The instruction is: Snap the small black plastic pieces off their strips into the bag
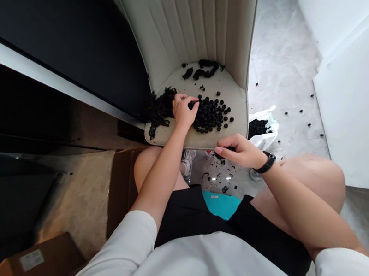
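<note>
Rings [209, 114] heaped on chair [202, 29], left hand [185, 109] curled at their left side, grip not discernible, right hand [243, 152] curled at near right seat edge, grip likewise unclear, scraps [164, 102] left, bag [261, 140] right.

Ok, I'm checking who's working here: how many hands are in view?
2: the left hand at the black beads on the chair seat, the right hand by the seat's near edge.
</note>
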Tool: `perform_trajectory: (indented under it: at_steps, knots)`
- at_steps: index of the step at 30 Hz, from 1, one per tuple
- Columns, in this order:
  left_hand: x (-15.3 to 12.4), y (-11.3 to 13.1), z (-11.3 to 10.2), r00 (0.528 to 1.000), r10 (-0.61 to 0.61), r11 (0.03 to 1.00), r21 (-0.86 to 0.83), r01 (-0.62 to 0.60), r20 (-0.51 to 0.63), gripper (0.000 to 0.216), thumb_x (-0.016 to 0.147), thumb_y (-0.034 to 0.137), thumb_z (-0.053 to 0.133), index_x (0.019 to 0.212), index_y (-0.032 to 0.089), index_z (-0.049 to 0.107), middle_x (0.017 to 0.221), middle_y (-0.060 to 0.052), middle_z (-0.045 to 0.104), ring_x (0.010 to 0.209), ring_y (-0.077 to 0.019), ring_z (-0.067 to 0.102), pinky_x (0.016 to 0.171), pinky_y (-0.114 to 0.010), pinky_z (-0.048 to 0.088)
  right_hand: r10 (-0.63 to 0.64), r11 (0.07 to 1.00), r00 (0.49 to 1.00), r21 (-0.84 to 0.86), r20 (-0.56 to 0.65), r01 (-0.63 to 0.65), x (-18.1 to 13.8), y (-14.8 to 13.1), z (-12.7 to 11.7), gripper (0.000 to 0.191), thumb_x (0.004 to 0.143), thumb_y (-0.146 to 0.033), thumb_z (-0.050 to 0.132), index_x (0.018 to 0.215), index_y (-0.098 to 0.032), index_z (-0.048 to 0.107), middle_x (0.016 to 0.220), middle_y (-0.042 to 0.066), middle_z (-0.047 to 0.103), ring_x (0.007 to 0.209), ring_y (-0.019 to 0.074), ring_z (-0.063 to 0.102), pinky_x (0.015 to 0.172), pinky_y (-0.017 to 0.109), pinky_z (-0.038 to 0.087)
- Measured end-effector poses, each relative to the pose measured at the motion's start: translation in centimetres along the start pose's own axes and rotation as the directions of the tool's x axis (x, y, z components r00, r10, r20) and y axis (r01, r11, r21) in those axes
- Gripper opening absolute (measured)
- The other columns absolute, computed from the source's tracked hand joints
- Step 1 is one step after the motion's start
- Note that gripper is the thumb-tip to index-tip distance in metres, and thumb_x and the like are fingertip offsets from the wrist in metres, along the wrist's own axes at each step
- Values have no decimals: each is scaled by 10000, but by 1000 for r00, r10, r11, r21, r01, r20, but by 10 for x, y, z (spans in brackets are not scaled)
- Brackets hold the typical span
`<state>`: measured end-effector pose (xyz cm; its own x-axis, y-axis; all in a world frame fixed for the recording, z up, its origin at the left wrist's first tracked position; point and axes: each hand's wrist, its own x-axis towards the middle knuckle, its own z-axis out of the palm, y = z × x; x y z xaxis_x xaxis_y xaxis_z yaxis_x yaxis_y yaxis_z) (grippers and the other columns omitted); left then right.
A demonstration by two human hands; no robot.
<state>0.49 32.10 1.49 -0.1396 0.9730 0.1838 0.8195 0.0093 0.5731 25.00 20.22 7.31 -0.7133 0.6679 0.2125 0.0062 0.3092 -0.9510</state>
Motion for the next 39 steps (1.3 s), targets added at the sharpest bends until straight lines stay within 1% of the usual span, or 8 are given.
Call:
perform_trajectory:
  at_steps: [6,12,16,18,22,26,32,39]
  knots:
    - [3,-1,1,993,-14,1000,9,13,114,369,1042,187,556,1271,269,834,1514,-149,558,1478,-319,541,1299,-489,440,14,1000,999,4,-31,-14,-1,1,0,606,1118,-569,588,668,-221,379,628,-71,300,575,84,279,567,272,251]
    - [6,-6,-1,1000,-4,993,-115,7,28,493,919,21,483,1193,249,823,1495,-140,569,1483,-306,536,1329,-523,408,-23,998,991,-66,-133,15,-2,5,-3,591,1012,-567,761,706,-221,392,671,-78,315,632,90,297,596,270,257]
    - [-15,9,-9,987,110,930,-338,-143,-114,344,998,152,498,1197,212,772,1395,-149,642,1400,-267,595,1305,-466,431,-64,985,981,-171,-183,33,-1,5,-8,583,1024,-483,749,694,-231,341,667,-77,301,631,98,290,602,277,265]
    - [-38,20,-12,974,224,833,-519,-191,2,318,1084,351,493,1199,215,757,1307,-130,710,1289,-246,663,1224,-429,502,-78,980,980,-195,-181,42,-2,3,-11,528,1067,-424,681,696,-230,360,668,-66,334,634,105,307,609,282,282]
    - [-88,37,-17,799,455,633,-774,21,394,742,1078,801,350,1153,200,779,1162,-124,792,1180,-274,734,1118,-444,565,-121,983,970,-159,-212,88,-2,-6,-18,507,1057,-365,685,685,-228,367,657,-56,362,634,109,327,616,292,307]
    - [-109,44,-27,650,551,623,-776,97,524,690,957,835,634,1081,175,791,999,-111,785,1024,-274,735,976,-412,593,-109,983,958,-175,-264,64,-1,-11,-25,431,1044,-361,687,699,-218,472,662,-32,452,632,124,369,606,305,310]
    - [-102,42,-35,769,464,636,-770,56,439,556,885,715,829,1061,192,756,927,-39,701,870,-187,659,820,-316,551,-66,963,916,-264,-396,-45,3,-8,-34,321,1033,-378,722,785,-195,632,702,-11,540,678,143,450,647,319,347]
    - [-103,39,-35,811,411,622,-779,86,417,511,972,701,735,1010,192,758,917,-39,690,842,-176,652,786,-305,564,20,994,923,-91,-384,-59,4,-4,-31,248,1031,-421,720,1067,-177,745,951,63,740,847,190,638,762,323,491]
